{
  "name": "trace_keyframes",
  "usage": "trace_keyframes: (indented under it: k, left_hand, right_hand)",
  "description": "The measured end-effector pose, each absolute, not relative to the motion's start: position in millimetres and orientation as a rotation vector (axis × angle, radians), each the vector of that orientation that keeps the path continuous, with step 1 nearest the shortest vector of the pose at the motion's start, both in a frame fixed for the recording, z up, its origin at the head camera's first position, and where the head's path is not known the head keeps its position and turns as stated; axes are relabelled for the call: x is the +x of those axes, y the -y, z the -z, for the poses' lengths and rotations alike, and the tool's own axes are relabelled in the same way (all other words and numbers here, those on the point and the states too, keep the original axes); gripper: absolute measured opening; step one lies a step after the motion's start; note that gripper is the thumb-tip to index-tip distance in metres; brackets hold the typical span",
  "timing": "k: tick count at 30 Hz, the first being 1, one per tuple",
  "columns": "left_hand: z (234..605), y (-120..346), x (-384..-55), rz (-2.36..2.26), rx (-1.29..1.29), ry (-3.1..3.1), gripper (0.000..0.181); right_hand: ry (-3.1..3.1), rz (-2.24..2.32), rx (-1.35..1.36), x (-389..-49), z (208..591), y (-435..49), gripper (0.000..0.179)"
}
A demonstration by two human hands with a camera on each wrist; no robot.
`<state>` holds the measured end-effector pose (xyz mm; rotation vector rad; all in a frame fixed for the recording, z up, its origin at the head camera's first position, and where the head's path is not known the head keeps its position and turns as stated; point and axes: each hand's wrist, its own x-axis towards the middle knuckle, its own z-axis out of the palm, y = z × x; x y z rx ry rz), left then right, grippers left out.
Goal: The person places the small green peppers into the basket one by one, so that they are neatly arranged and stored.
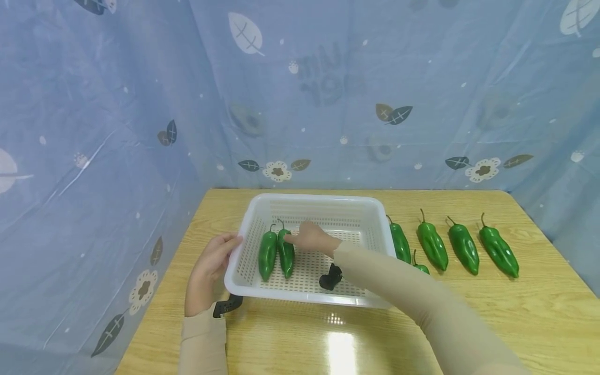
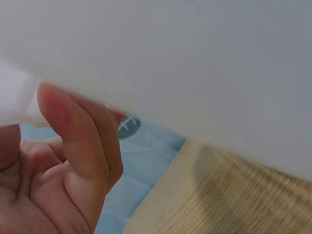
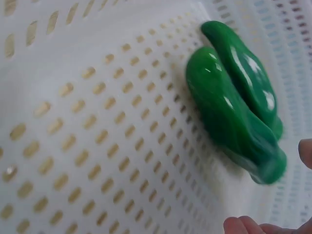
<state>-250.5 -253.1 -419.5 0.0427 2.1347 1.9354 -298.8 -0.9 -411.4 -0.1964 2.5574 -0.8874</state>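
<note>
A white plastic basket (image 1: pixel 323 198) with slotted walls stands on the table, and two green peppers (image 1: pixel 267 256) lie side by side at its left end, stems toward the back. My left hand (image 1: pixel 212 261) grips the basket's left rim, thumb on top; the left wrist view shows its fingers (image 2: pixel 80 126) curled beneath the edge. Inside the basket, my right hand (image 1: pixel 313 237) reaches to the stem end of the right-hand pepper (image 1: pixel 286 254). In the right wrist view the thumb (image 3: pixel 306 152) and fingers are spread apart, with this pepper's top close by.
Several more green peppers (image 1: pixel 433 245) lie on the wooden table (image 1: pixel 525 312) to the right of the basket, two of them partly hidden by it or by my right sleeve (image 1: pixel 403 281). A blue patterned curtain (image 1: pixel 328 130) hangs behind and at the left.
</note>
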Motion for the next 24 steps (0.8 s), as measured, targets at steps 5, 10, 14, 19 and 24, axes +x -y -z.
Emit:
trace_keyframes:
  k: [5,10,14,19,24]
  left_hand:
    - [419,253,-250,-1.922,0.033,-2.143,0.048]
    - [419,254,-251,-1.912,0.044,-2.146,0.048]
    - [420,255,-251,-1.905,0.055,-2.154,0.049]
    - [420,256,-251,-1.909,0.076,-2.154,0.048]
    - [419,256,-251,-1.900,0.096,-2.155,0.048]
  right_hand:
    - [-2.566,0.988,-0.168,-304,400,-17,0.079]
    - [-2.564,1.142,-0.227,-303,382,-36,0.071]
    - [-2.597,1.227,-0.338,-298,371,-55,0.066]
    - [-2.636,1.277,-0.416,-291,361,-78,0.066]
    - [-2.671,1.313,-0.444,-283,357,-97,0.068]
